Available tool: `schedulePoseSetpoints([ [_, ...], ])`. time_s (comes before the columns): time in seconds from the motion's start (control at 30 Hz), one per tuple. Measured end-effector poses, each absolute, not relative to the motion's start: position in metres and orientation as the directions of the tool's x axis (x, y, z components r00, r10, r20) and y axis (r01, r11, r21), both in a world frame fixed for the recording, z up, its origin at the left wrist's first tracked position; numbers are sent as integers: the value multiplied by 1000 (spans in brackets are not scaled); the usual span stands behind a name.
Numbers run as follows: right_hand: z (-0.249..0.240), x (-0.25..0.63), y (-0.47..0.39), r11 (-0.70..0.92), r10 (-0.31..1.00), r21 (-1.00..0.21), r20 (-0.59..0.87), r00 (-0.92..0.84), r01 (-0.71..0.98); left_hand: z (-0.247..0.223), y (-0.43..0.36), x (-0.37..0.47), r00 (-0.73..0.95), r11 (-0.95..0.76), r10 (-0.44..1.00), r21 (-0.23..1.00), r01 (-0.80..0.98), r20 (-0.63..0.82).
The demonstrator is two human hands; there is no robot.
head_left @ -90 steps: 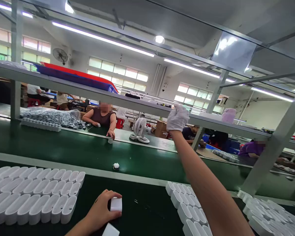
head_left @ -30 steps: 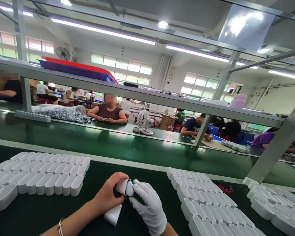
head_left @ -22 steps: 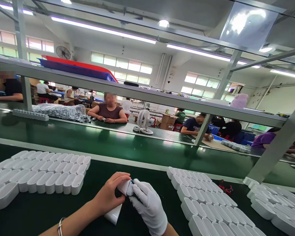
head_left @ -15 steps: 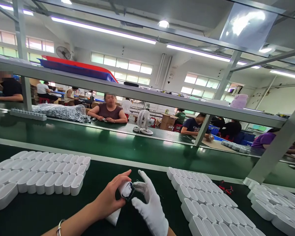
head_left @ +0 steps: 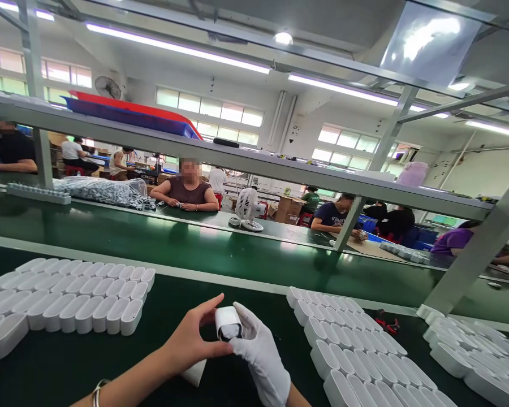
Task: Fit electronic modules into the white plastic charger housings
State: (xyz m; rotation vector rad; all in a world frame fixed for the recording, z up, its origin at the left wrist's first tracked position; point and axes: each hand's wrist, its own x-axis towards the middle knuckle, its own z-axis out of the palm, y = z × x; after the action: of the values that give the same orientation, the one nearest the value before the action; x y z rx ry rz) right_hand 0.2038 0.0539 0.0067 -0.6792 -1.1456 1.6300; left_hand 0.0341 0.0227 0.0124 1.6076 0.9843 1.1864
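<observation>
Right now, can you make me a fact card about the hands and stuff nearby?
Left hand: bare, curved beside the white case
Right hand: in a white glove, holding that case
Left wrist: silver bracelet
Near left hand: another white piece, partly hidden
Left: rows of white tubs
Right: more white tubs
Tool: red and black

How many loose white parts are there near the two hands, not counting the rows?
2. The upper part is between the left hand and gloved right hand; the lower part, partly covered, lies on the bench. Others may be hidden.
</observation>
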Motion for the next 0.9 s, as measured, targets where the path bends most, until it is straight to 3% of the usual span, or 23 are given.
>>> schedulePoseSetpoints([
  [0.13, 5, 208, 56, -40, 938, -909, 109, -329, -416, 22, 25, 36, 232, -297, 931, 955, 25, 283],
  [0.37, 2, 205, 53, 26, 937, -940, 142, -319, -341, 24, 22, 39, 214, -348, 924, 931, 116, 318],
  [0.63, 5, 202, 51, 2, 956, -963, 81, -283, -270, 18, 23, 44, 310, -235, 917, 968, -88, 251],
  [0.83, 8, 207, 55, -25, 916, -966, 81, -393, -256, 14, 33, 38, 222, -172, 958, 983, -60, 181],
  [0.9, 13, 217, 63, 89, 937, -991, 119, -329, -103, 14, 35, 33, 123, -145, 982, 989, 34, 140],
])
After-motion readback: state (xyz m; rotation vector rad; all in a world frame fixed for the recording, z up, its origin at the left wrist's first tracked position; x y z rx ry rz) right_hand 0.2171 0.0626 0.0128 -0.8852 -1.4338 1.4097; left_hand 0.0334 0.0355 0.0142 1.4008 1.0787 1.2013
